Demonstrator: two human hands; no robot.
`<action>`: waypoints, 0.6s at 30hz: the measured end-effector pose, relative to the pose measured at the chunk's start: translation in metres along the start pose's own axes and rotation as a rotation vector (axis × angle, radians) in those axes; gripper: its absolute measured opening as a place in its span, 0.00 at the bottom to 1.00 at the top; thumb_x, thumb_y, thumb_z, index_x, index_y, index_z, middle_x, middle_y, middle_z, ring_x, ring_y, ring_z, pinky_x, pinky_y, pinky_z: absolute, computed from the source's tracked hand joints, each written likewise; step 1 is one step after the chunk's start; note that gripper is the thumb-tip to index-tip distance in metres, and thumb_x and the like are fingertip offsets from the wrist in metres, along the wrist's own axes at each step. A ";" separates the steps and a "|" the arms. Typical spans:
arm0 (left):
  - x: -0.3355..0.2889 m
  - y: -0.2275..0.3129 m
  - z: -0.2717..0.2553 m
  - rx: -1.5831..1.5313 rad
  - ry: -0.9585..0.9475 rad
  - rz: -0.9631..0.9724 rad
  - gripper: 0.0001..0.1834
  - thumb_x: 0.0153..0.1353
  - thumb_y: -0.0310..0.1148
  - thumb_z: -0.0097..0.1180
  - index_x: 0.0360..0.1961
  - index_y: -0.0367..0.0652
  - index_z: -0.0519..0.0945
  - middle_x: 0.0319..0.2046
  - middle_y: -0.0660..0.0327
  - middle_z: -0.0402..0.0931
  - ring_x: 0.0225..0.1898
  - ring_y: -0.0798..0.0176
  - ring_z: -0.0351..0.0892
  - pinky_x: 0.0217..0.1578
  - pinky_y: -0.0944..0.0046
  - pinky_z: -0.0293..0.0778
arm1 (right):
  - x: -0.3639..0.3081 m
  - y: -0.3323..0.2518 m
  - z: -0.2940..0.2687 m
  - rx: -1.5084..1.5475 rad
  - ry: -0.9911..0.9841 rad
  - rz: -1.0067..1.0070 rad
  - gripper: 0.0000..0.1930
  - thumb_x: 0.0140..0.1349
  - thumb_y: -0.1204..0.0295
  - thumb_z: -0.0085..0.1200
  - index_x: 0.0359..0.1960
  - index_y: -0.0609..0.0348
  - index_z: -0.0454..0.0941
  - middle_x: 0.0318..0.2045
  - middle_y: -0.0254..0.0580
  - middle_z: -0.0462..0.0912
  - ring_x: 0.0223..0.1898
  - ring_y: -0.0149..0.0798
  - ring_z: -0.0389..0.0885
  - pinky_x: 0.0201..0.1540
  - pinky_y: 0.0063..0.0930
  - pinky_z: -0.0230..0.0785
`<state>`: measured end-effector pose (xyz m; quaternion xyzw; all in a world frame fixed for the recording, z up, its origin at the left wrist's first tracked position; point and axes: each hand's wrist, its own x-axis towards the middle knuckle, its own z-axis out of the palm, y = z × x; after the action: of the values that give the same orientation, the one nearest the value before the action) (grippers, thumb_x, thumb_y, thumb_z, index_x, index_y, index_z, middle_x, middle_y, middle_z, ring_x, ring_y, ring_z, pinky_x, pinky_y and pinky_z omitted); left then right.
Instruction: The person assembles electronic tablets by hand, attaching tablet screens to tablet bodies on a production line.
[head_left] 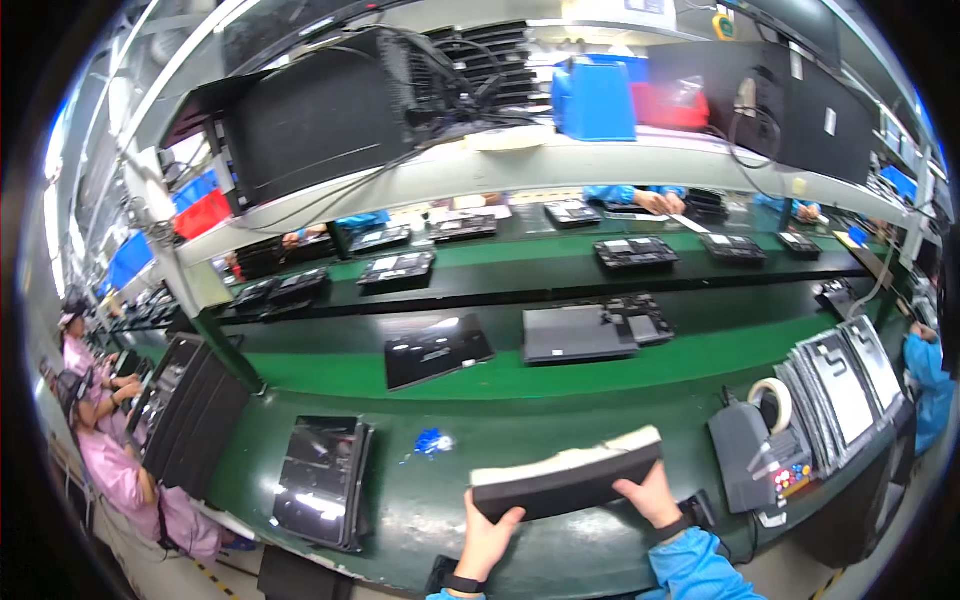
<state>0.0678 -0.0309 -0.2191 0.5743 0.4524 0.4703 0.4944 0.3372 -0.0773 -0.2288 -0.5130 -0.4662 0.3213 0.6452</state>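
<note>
Head view. The left hand point(487, 538) grips the near left end of a long black-and-white block point(565, 486); the thumb lies on the black front face. The right hand point(652, 497) grips the opposite end in the same way, thumb against the front face. Both hands are closed on the block. The block is located in front of the person, raised at the near part of the green workbench point(560, 415), with its right end higher than its left. The front face is black and the upper layer is white with an uneven edge; owing to blur, it cannot be determined whether the block is a single piece or several layers.

Left of the block, a stack of dark glossy panels point(318, 475) lies on the workbench. A small cluster of blue pieces point(430, 441) lies between the stack and the block. To the right stands a grey device point(742, 455) with coloured buttons; a roll of pale tape point(771, 405) is positioned at it. Beyond the device, flat silver-grey plates point(845, 385) stand on edge, leaning together.

On the raised section behind the workbench, a black panel point(437, 352) lies at left and a grey slab point(575, 335) at right, with an open electronic assembly point(645, 320) beside the slab.
</note>
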 end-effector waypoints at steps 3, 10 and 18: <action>0.006 0.009 -0.001 0.080 0.015 0.055 0.34 0.51 0.33 0.65 0.54 0.33 0.61 0.48 0.51 0.70 0.49 0.58 0.70 0.52 0.59 0.66 | 0.005 -0.003 0.003 -0.217 -0.041 0.142 0.41 0.48 0.63 0.67 0.58 0.70 0.57 0.53 0.53 0.70 0.56 0.42 0.68 0.58 0.34 0.61; -0.043 0.087 0.002 -0.105 0.106 -0.270 0.31 0.68 0.46 0.43 0.60 0.28 0.60 0.59 0.47 0.63 0.58 0.54 0.64 0.58 0.60 0.60 | -0.008 -0.004 -0.017 0.362 0.069 0.228 0.22 0.69 0.61 0.41 0.56 0.66 0.62 0.42 0.49 0.77 0.37 0.35 0.78 0.39 0.25 0.72; -0.088 0.089 -0.072 -1.000 0.287 -0.496 0.27 0.66 0.41 0.47 0.61 0.37 0.63 0.60 0.53 0.65 0.61 0.52 0.62 0.63 0.51 0.58 | 0.002 -0.005 -0.015 0.283 0.202 0.360 0.14 0.67 0.62 0.45 0.41 0.62 0.72 0.25 0.41 0.77 0.22 0.31 0.76 0.24 0.23 0.70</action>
<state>-0.0118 -0.1165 -0.1338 0.0776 0.3587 0.5702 0.7350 0.3519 -0.0824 -0.2240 -0.5219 -0.2508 0.4400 0.6864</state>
